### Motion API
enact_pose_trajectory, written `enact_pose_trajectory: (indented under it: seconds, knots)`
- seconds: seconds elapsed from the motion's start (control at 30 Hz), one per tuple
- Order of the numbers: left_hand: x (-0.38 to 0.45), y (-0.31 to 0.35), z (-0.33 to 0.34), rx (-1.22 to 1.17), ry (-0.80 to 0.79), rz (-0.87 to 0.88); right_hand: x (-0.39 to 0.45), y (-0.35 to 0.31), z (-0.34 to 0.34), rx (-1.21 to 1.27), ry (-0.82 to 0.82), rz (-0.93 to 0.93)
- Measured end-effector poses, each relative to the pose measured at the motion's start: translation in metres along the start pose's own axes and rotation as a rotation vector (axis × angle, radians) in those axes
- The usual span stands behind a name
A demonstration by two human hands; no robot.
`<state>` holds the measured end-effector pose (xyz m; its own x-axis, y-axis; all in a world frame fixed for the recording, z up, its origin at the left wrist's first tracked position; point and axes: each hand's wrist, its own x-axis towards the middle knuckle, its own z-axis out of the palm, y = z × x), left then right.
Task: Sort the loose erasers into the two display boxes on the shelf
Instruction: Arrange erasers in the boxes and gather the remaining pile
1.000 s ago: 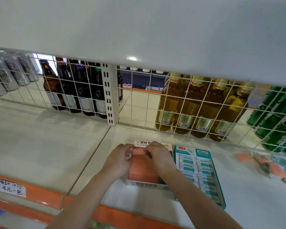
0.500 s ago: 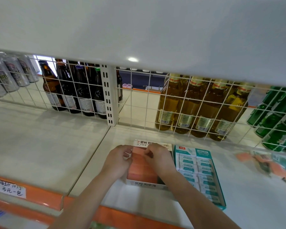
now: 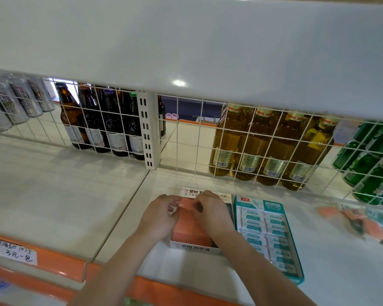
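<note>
A white display box [image 3: 195, 250] filled with orange erasers [image 3: 187, 230] stands on the shelf, and a teal display box [image 3: 294, 277] with rows of teal-and-white erasers [image 3: 272, 235] stands touching its right side. My left hand [image 3: 158, 217] and my right hand [image 3: 210, 212] are both over the far end of the white box, fingertips close together on an orange eraser at the back row. Their fingers are curled, and the hands hide that end of the box. Loose orange and teal erasers [image 3: 360, 221] lie blurred on the shelf at the right.
A white wire grid [image 3: 186, 140] closes the back of the shelf, with brown bottles [image 3: 93, 122], yellow bottles [image 3: 263, 146], silver cans [image 3: 11, 100] and green cans [image 3: 372, 157] behind it. The upper shelf [image 3: 186, 40] hangs low overhead. An orange front rail [image 3: 53, 263] carries a handwritten price tag [image 3: 16, 251].
Both hands have stayed over the back of the white box; the fingertips have drawn a little closer together on the orange eraser. The boxes have not moved.
</note>
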<state>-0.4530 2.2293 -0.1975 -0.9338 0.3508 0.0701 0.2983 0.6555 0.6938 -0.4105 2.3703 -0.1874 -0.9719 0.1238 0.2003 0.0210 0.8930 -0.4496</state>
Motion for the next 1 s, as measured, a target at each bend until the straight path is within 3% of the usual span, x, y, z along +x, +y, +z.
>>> enact_pose_trajectory:
  seconds: [0.2, 0.53, 0.83, 1.0]
  knots:
    - [-0.001, 0.006, -0.004, 0.305, -0.065, 0.025, -0.001, 0.004, 0.000, 0.003, 0.009, -0.003]
    - [0.006, 0.010, -0.004, 0.355, -0.074, 0.028, -0.001, 0.003, 0.002, -0.060, -0.015, -0.024]
    - [0.005, 0.008, -0.003, 0.342, -0.099, 0.013, 0.003, -0.003, 0.006, -0.057, 0.057, 0.078]
    - [-0.003, 0.005, 0.003, 0.309, -0.009, 0.033, 0.003, -0.005, 0.008, -0.047, 0.080, 0.117]
